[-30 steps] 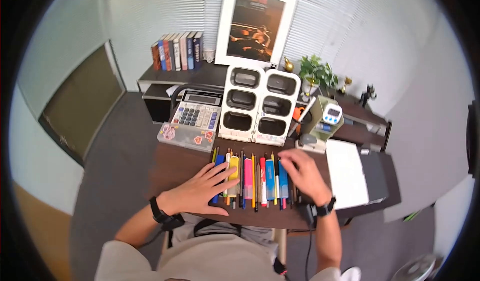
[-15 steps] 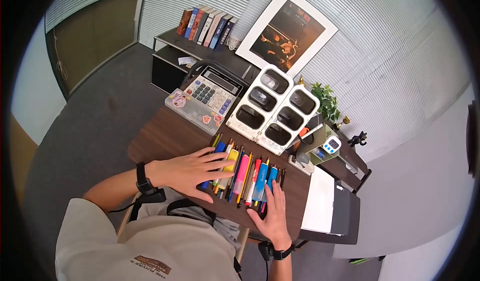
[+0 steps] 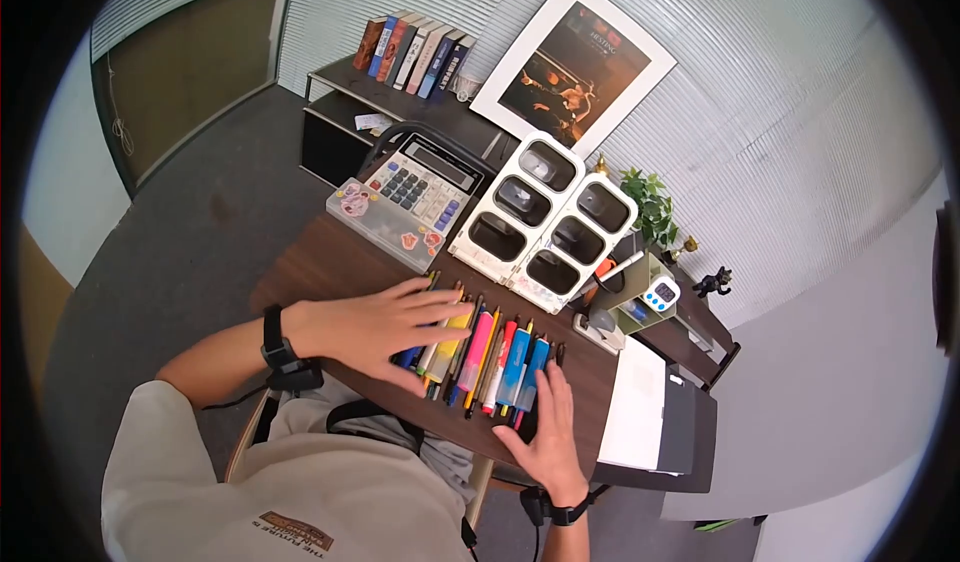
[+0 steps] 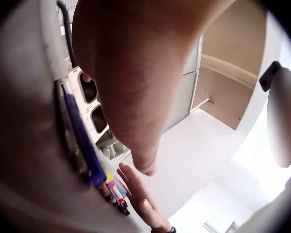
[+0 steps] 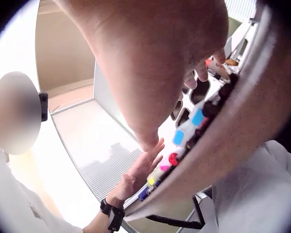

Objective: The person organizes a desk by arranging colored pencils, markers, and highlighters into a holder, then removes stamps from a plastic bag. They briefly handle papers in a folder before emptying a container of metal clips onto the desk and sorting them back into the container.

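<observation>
A row of pens and markers lies side by side on the brown desk [image 3: 310, 262], among them a yellow highlighter [image 3: 446, 350], a pink highlighter [image 3: 476, 350], a red-and-white marker [image 3: 497, 367] and a blue highlighter [image 3: 513, 365]. Over the row's left end my left hand [image 3: 385, 327] spreads its fingers, partly covering the pens there. A dark blue pen [image 4: 84, 138] shows beneath that hand in the left wrist view. My right hand [image 3: 550, 437] is by the row's right end, fingers extended along the outermost pens and thumb apart near their lower ends. Neither hand grips anything.
Behind the pens stands a white organizer [image 3: 545, 224] with dark compartments. To its left are a calculator [image 3: 420, 187] and a stickered clear case [image 3: 390, 227]. A green holder with a timer [image 3: 660, 294] and white paper [image 3: 637, 402] are on the right.
The head view has tilted. My right hand has moved from the row's upper right corner down to its right side, its fingers straightening. My left hand stays over the left end.
</observation>
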Motion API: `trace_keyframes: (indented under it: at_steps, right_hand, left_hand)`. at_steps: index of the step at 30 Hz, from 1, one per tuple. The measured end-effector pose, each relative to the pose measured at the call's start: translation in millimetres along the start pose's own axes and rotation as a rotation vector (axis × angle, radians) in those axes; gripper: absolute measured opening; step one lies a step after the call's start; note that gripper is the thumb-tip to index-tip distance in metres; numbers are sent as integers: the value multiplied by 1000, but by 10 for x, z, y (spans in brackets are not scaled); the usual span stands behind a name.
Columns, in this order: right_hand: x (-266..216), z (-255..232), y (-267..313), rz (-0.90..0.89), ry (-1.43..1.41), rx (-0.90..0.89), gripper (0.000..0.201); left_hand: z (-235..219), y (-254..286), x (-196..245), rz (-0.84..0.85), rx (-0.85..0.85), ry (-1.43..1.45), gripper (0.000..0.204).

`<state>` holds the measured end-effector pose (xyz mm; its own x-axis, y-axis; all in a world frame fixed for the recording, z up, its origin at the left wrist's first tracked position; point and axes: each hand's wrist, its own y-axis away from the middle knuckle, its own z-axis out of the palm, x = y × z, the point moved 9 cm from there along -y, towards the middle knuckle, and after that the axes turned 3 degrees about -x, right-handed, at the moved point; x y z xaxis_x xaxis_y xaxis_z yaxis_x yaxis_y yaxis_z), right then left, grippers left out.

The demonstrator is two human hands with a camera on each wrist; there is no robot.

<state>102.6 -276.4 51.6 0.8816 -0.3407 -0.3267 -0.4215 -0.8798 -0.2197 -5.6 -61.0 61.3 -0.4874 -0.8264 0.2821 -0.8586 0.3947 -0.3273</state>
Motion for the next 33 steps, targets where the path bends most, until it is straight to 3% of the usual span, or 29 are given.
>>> trace_keyframes:
  at_steps: [3,4,5,6,8,10,11,13,16,19,21,25,33]
  right_hand:
    - [66,-226,-156,-5,-100,4,82]
    - [44,-324,-239,-23,-119,40,72]
    - [65,-392,-334,-30,-141,54,65]
    - [84,-455,-435,-40,-163,68,59]
    - [154,-568,-639,-67,-274,158,37]
    - [519,-422,-792,90,-577,129,22]
    - [630,-359,-861,92,-578,123,22]
    - [970,-234,-947,171,-931,215,29]
    - [1375,-55,-883,321,-862,238,40]
    - [1450,-10,-767,339,-966,298,40]
    - [1470,-47,-762,351,-958,329,41]
    - [1434,-63,-781,366,-934,351,41]
    - [1514,75,-792,379,-969,325,38]
  left_hand:
    - [-240,-203,-172,9,72,23,77]
    - [-317,-287,-241,16,106,69,72]
    - [-448,-375,-257,33,208,97,52]
    - [-493,-486,-294,37,207,98,52]
    - [-508,-675,-581,-133,180,409,29]
    - [-510,-795,-722,-126,252,469,23]
    - [-509,-810,-807,-117,321,526,28]
    - [-440,-731,-1008,-169,414,421,33]
    - [-475,-467,-1070,-160,656,296,44]
    - [-381,-357,-1264,-287,621,416,44]
    - [-478,-322,-1295,-305,726,387,44]
    - [-517,-358,-1126,-187,725,251,43]
    - [-480,-393,-1031,-145,689,148,46]
